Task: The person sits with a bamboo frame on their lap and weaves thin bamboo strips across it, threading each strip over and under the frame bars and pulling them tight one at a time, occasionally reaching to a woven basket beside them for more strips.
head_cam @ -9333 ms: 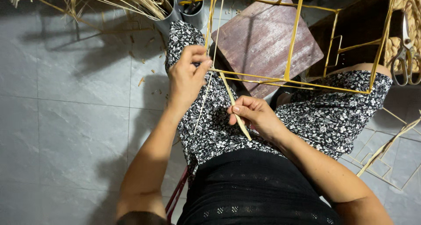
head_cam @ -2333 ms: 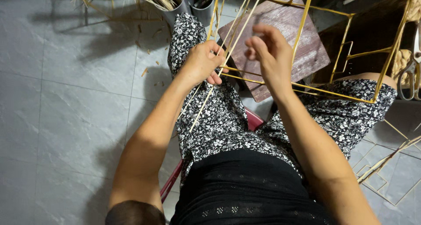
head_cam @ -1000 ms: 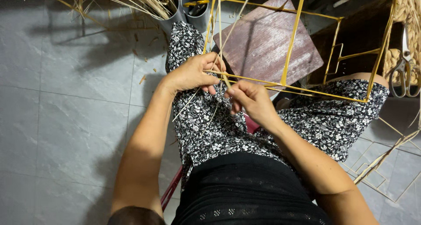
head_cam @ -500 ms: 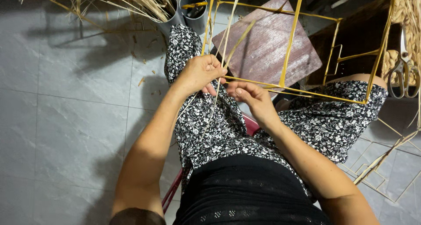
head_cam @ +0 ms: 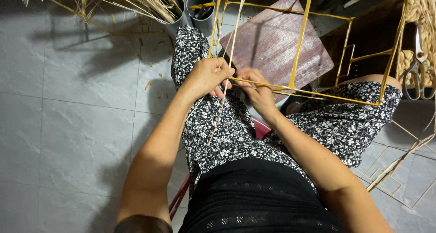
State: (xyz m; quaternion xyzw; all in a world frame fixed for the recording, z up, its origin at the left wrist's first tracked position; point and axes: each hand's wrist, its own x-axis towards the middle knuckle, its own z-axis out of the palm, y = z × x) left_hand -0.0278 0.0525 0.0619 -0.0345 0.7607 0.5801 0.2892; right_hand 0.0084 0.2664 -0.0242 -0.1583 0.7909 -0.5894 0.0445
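Grey pipe tubes [head_cam: 200, 3] at the frame's top hold straw while our left hand [head_cam: 210, 76] and right hand [head_cam: 255, 91] pinch a pale reed strand [head_cam: 225, 85] at the yellow wire frame [head_cam: 299, 47].

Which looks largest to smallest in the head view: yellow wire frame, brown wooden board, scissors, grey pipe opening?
1. yellow wire frame, spanning most of the upper picture
2. brown wooden board, behind the frame
3. scissors
4. grey pipe opening; close to the scissors in apparent size, so this order is unsure.
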